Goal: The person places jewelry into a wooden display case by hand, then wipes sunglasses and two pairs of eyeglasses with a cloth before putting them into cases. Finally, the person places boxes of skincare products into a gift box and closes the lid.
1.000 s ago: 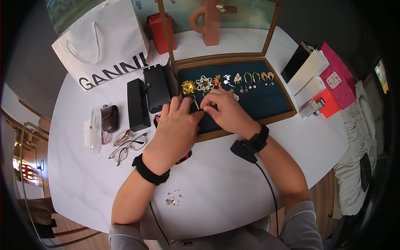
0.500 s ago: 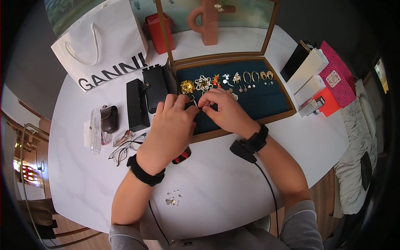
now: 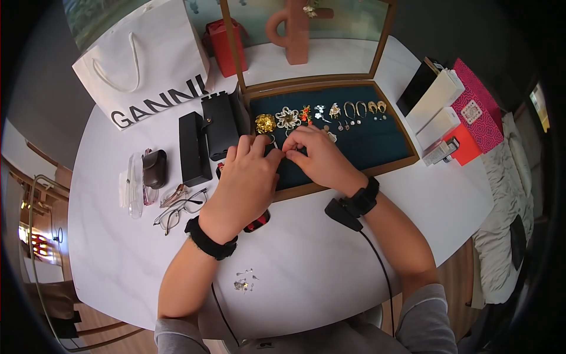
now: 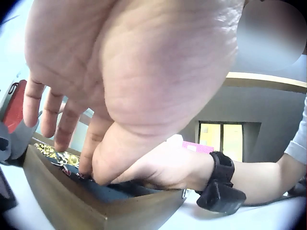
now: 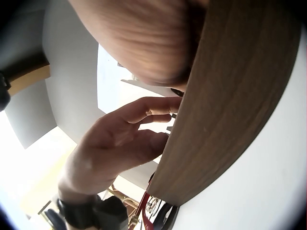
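A shallow wooden display box (image 3: 318,187) with dark teal lining stands with its glass lid raised. In its back rows lie a gold flower (image 3: 265,123), a white flower (image 3: 288,118) and several earrings. The left hand (image 3: 244,186) reaches over the front left rim, fingers bent down loosely; in the right wrist view that hand (image 5: 120,146) shows a gap between thumb and index finger. Close against its fingertips is the right hand (image 3: 321,156), fingers curled, thumb near the index finger. Anything between the right fingertips is hidden. Small red pieces (image 4: 66,172) lie by the left fingertips.
Black cases (image 3: 193,147), glasses (image 3: 180,209) and a brown pouch (image 3: 154,169) lie to the left, below a white paper bag (image 3: 147,65). Cartons (image 3: 433,100) stand right of the box. Tiny studs (image 3: 243,284) lie near the front edge. A red-and-black item (image 3: 258,222) sits beside the left wrist.
The left hand has shifted slightly, first left and then a little back to the right. The right hand stays nearly in place, its fingers moving only a little.
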Available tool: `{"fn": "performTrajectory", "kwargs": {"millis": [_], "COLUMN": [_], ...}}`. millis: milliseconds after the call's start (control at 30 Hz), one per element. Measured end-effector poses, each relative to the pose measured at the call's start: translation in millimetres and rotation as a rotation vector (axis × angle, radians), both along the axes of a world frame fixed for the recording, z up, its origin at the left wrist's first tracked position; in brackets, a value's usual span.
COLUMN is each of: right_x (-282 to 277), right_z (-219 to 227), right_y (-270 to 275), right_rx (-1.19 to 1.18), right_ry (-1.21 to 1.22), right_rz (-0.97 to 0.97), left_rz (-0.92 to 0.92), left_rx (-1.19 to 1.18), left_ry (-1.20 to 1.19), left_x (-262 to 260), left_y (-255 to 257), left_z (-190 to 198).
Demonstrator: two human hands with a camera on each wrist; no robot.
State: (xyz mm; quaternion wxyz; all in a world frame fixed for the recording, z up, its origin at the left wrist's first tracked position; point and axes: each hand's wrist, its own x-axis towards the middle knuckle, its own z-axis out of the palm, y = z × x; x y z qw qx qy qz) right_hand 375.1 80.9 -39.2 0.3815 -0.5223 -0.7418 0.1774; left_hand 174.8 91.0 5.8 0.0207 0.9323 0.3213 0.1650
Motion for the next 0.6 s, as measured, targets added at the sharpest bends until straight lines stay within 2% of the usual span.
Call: {"fn": "performTrajectory", "kwargs": {"millis": [600], "right_x": [-3.5], "right_z": [1.4], "right_y": [-4.8], "right_rx": [0.007], "right_ry": [-0.049], "right_rz": [-0.071], "left_rz": [0.002], "left_rx": [-0.064], "left_ry": [-0.010], "left_x": [0.4], "left_y": [2.6], "left_z": [-1.5]}}
